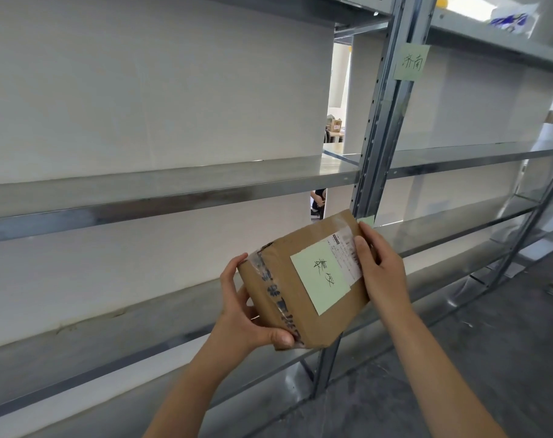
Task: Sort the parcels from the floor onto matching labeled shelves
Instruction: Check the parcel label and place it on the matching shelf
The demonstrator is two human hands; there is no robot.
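Observation:
I hold a brown cardboard parcel (288, 298) in front of the metal shelving, tilted so its top faces me. A pale green note (319, 275) with handwritten characters is stuck on it, partly over a white shipping label. My left hand (246, 314) grips the parcel's lower left corner, thumb on the taped edge. At the upper right end, my right hand (379, 263) has its fingers around the edge. A green label (411, 62) with handwriting hangs on the shelf upright (379, 121). A second green label (367, 220) peeks out behind the parcel.
Bare steel shelves (142, 191) run left and right at several heights against a white wall. A blue-and-white package (509, 22) lies on the top right shelf. Grey concrete floor (490, 358) is at lower right. A gap shows a room behind with a box (336, 124).

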